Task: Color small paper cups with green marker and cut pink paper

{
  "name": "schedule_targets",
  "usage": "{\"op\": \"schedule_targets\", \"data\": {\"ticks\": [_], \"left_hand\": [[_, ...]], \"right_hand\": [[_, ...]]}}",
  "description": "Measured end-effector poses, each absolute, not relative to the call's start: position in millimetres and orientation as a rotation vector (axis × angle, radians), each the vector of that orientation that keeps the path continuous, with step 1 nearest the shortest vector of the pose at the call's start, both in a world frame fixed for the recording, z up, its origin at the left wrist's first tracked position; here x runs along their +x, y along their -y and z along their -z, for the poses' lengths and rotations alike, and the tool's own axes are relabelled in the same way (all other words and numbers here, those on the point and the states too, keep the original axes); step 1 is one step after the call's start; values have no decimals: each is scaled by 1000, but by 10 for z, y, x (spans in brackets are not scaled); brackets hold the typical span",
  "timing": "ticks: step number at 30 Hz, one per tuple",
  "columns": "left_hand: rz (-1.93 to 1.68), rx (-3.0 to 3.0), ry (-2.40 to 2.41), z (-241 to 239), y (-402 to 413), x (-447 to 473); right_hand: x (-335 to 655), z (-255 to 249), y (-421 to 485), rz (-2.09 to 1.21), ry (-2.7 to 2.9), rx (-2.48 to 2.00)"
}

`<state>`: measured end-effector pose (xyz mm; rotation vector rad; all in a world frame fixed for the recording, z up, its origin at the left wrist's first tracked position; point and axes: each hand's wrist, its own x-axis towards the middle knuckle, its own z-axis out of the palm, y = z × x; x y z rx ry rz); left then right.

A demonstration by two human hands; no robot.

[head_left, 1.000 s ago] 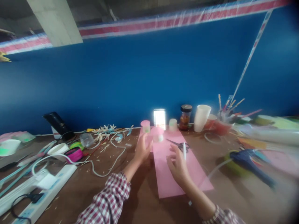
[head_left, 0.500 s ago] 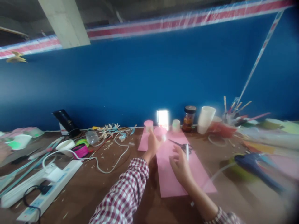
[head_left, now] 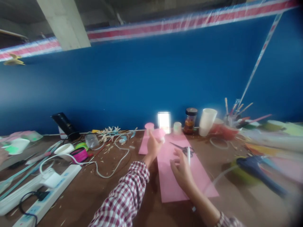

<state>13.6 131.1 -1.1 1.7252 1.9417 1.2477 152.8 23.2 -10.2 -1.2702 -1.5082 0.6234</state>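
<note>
On the table (head_left: 92, 195), the paper sheet (head_left: 172, 189) lies in the middle, and the scissors (head_left: 182, 147) are on it. Behind them stands the jar (head_left: 190, 122), with the cup (head_left: 207, 123) to its right. The power strip (head_left: 53, 193) lies at far left, the glue gun (head_left: 257, 170) at right.

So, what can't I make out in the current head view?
- Bright white upright rectangle, head view: pixelation hides its contents.
- Left hand's fingertips by the small pink-and-white piece, head view: hidden by the hand and blur, so the grip is unclear.
- Blue gun-shaped tool, head view: details blurred.
- Co-worker's hand, head view: cut off by the left edge.
</note>
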Motion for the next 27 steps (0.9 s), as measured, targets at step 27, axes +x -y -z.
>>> {"op": "schedule_targets", "data": {"ticks": [27], "left_hand": [[-1114,1707,-2101,24,-1225,-560]], "right_hand": [[1533,135,-218,-662,1540,-1297]]}}
